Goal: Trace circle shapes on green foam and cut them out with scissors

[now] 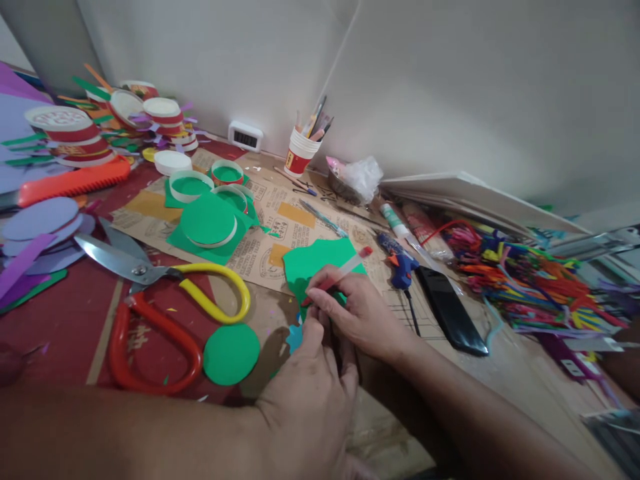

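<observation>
Right now my right hand point(363, 310) grips a red-and-white strip point(352, 263) between thumb and fingers; it slants up and away to a red tip above the green paper point(300, 263). My left hand point(313, 380) curls close below, its fingers bunched near the strip's lower end, and I cannot tell whether they hold anything. Just beside them lies a blue scrap point(295, 339). To my left, a green disc point(231, 354) rests near the scissors point(140, 270), whose handles stand apart. To my right lie the glue gun point(401, 271) and a black phone point(450, 310), side by side. Farther back stands a cup point(303, 152) of brushes point(319, 113).
</observation>
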Tool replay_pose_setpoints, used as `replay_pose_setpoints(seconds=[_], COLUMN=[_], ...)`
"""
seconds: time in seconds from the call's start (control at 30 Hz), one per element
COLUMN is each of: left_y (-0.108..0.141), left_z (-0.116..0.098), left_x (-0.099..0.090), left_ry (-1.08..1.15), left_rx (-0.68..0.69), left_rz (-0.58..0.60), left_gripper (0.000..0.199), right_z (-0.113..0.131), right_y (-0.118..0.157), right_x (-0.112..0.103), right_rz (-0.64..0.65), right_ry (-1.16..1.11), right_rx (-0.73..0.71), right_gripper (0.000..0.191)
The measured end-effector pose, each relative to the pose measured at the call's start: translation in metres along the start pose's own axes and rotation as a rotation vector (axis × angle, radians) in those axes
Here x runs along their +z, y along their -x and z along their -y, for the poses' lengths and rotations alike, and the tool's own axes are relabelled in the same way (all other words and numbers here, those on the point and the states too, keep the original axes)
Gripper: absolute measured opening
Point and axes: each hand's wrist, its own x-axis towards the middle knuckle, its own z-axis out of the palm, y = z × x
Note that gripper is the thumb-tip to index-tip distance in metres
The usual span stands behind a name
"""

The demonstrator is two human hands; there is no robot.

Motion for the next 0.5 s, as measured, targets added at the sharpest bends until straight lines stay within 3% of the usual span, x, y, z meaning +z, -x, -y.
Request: replay_pose_setpoints(seconds=[0.23,0.5], left_y=[-0.0002,0.0003], left_z=[-0.0006,-0.0016], left_x=[-0.0029,0.0007], left_ry=[-0.008,0.017], left_rx=[0.009,-0.006], left_rz=[0.027,-0.03], left_gripper=[0.117,0.119], right_z=[-0.0001,-0.0024], right_y=[-0.001,-0.0007], right_x=[0.0016,0.0031], right_rz=[-0.02,-0.038], right_ry=[0.007,0.021], right_rx=[-0.003,0.0], right_gripper=[0.017,0.016])
